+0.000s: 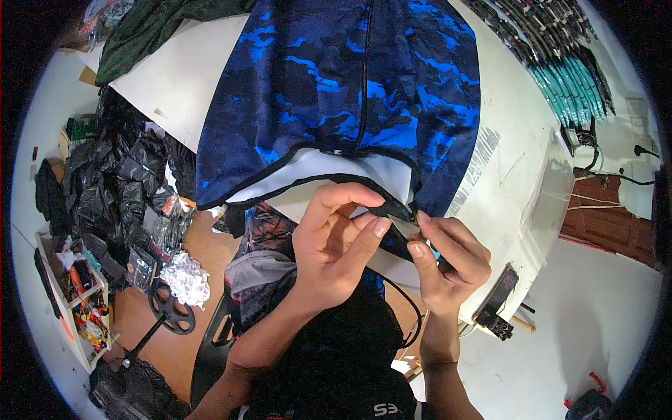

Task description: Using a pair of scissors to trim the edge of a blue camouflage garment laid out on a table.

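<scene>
I see my left hand (332, 245) with its fingers curled loosely onto the black-bound hem of the blue camouflage stretch-fabric garment (350, 84), which lies on the white table (511, 175) with that edge lifted toward me. My right hand (448, 262) pinches the same hem tight. Risk, as I judge it: the slick binding slipping from the looser left grip, or over-stretching between both hands.

Both forearms are coming up from the lower edge and are meeting in the middle. The left hand (334, 241) is turning its palm toward the right hand, with the fingers curling and the thumb pressing against the fingertips in a pinch. The right hand (448, 259) is closing its fingers, its thumb and forefinger pinching just beside the left fingertips.
</scene>
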`<state>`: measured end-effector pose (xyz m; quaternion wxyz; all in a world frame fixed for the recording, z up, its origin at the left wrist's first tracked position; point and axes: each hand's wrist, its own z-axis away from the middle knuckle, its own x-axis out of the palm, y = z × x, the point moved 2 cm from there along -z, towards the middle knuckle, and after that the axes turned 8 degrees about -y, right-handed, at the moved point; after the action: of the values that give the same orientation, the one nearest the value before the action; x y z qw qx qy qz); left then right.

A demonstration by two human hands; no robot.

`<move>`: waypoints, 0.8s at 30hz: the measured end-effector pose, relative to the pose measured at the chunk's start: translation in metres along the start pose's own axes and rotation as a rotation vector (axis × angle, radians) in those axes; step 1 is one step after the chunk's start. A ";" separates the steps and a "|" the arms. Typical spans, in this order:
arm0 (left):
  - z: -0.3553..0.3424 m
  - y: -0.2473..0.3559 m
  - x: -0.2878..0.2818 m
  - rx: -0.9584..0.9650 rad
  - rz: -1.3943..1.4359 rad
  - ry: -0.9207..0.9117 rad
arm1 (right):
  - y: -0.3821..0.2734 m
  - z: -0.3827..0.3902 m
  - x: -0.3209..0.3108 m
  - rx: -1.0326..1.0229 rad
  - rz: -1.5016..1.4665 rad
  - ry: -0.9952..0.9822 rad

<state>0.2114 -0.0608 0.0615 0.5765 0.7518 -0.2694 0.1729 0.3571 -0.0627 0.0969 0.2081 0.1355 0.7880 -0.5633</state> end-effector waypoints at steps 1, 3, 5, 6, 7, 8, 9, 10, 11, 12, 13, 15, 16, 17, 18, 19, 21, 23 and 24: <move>0.000 0.000 0.000 -0.015 -0.021 0.001 | 0.001 0.000 0.000 0.001 0.000 0.000; 0.001 0.000 0.000 -0.032 -0.042 0.002 | 0.002 0.001 -0.001 -0.014 -0.002 0.004; 0.001 -0.001 0.000 -0.058 -0.044 0.022 | 0.003 0.002 -0.001 -0.020 -0.004 0.007; 0.001 -0.001 0.000 -0.059 -0.044 0.022 | 0.003 0.002 -0.002 -0.026 -0.004 0.009; 0.000 -0.001 0.000 -0.050 -0.040 0.018 | 0.003 0.002 -0.002 -0.026 -0.004 0.009; 0.000 -0.001 0.001 -0.041 -0.036 0.013 | 0.003 0.002 -0.002 -0.027 -0.002 0.011; 0.000 -0.002 0.000 -0.041 -0.036 0.014 | 0.004 0.002 -0.002 -0.029 -0.001 0.014; 0.000 -0.003 0.000 -0.038 -0.070 0.014 | 0.004 0.002 -0.003 -0.029 -0.001 0.014; 0.001 -0.003 0.000 -0.035 -0.104 0.014 | 0.003 0.001 -0.004 -0.011 0.003 0.000; 0.001 -0.003 0.000 -0.036 -0.104 0.015 | 0.003 0.001 -0.004 0.007 0.007 -0.013; 0.001 -0.004 0.000 -0.028 -0.095 0.023 | 0.002 0.000 -0.004 0.008 0.006 -0.014; 0.001 -0.004 0.000 -0.020 -0.085 0.032 | 0.002 -0.001 -0.004 -0.005 -0.006 -0.023; 0.000 -0.005 0.000 -0.003 -0.090 0.020 | 0.001 -0.002 -0.004 -0.005 -0.006 -0.023; 0.000 -0.005 -0.001 0.013 -0.095 0.008 | 0.001 -0.002 -0.004 0.009 -0.009 -0.035; 0.000 -0.006 -0.001 0.013 -0.095 0.008 | 0.001 -0.002 -0.004 0.023 -0.012 -0.046; 0.001 -0.006 -0.001 0.020 -0.108 -0.007 | 0.000 -0.002 -0.004 0.023 -0.012 -0.046; 0.000 -0.006 -0.001 0.026 -0.122 -0.020 | 0.000 -0.003 -0.003 0.021 -0.017 -0.036; -0.001 -0.004 0.002 0.037 -0.136 -0.059 | -0.001 -0.004 -0.003 0.028 -0.014 -0.034; 0.000 -0.004 0.001 0.036 -0.136 -0.057 | -0.002 -0.004 -0.003 0.033 -0.009 -0.031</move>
<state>0.2148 -0.0602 0.0594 0.5654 0.7831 -0.2311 0.1166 0.3584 -0.0593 0.1009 0.2155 0.1268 0.7761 -0.5790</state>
